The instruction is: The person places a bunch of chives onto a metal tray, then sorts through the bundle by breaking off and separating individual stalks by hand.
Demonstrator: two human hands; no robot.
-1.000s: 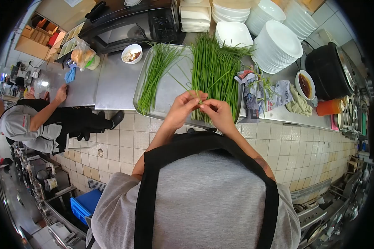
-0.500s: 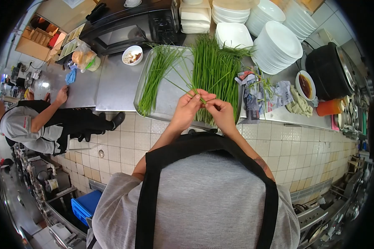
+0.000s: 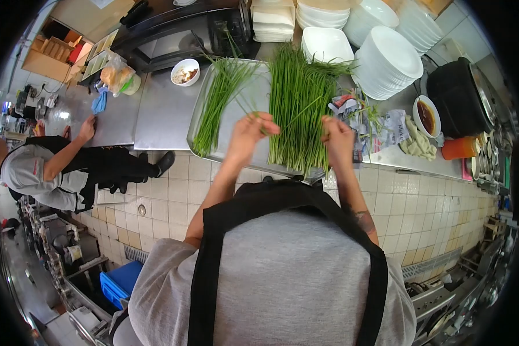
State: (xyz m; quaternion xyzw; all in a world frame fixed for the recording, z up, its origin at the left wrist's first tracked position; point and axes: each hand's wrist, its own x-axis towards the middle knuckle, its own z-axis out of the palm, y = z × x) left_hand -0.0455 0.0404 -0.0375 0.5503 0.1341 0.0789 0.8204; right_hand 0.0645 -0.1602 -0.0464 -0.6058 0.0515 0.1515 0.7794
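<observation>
A metal tray [image 3: 254, 98] holds long green garlic chives: a thick bundle [image 3: 300, 104] on its right side and a smaller bunch [image 3: 216, 109] on its left. My left hand [image 3: 249, 137] is over the bare middle of the tray, slightly blurred, its fingers closed on a few chive stalks that stretch up and to the left. My right hand [image 3: 338, 141] is at the tray's right edge beside the thick bundle. Its fingers are pinched together; whatever they hold is too small to make out. Crumpled newspaper [image 3: 391, 130] with green scraps lies just right of this hand.
Stacked white plates [image 3: 389, 63] and a black microwave [image 3: 184, 37] stand behind the tray. A bowl of dark sauce [image 3: 425, 117], a cloth [image 3: 416, 143] and an orange container [image 3: 458, 148] are at the right. Another person [image 3: 46, 170] stands at the counter's left end.
My hands were together over the tray, fingering chive stalks. They have parted: the left moved left with stalks, the right moved right toward the newspaper.
</observation>
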